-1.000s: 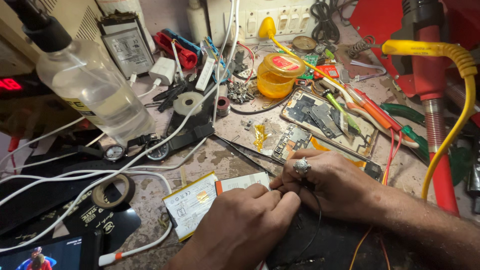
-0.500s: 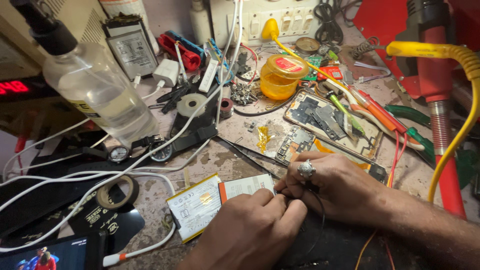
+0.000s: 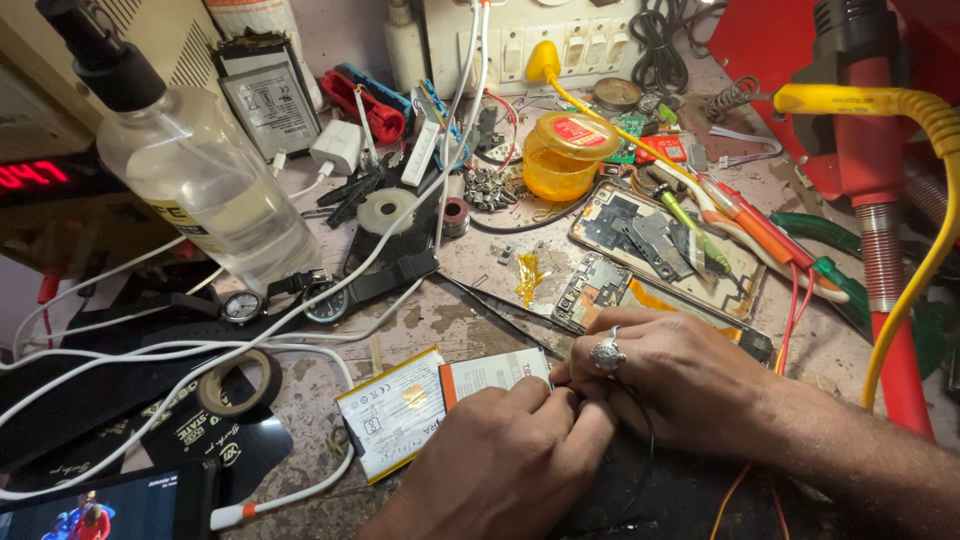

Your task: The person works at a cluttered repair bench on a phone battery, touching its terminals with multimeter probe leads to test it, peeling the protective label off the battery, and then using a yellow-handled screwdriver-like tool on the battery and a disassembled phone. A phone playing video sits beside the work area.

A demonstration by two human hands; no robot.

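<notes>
My left hand (image 3: 505, 460) and my right hand (image 3: 665, 375) meet at the near edge of a cluttered repair bench, fingertips pressed together over something small that they hide. A thin black wire (image 3: 648, 450) loops down from between them. The right hand wears a silver ring (image 3: 607, 353). A flat white and orange phone battery (image 3: 420, 405) lies just left of the left hand, touching its knuckles. Behind the right hand lies an opened phone body (image 3: 600, 285) with bare circuit boards.
A clear bottle (image 3: 200, 180) stands at the left. White cables (image 3: 150, 350) cross the bench. A roll of tape (image 3: 240, 383), wristwatches (image 3: 285, 300), a yellow jar (image 3: 562, 152), screwdrivers (image 3: 745, 215), a second opened phone (image 3: 665, 235), a yellow hose (image 3: 925, 215) and a lit phone screen (image 3: 105, 505) lie around.
The view has shifted slightly. Both hands stay joined at the same spot, with only small finger movement.
</notes>
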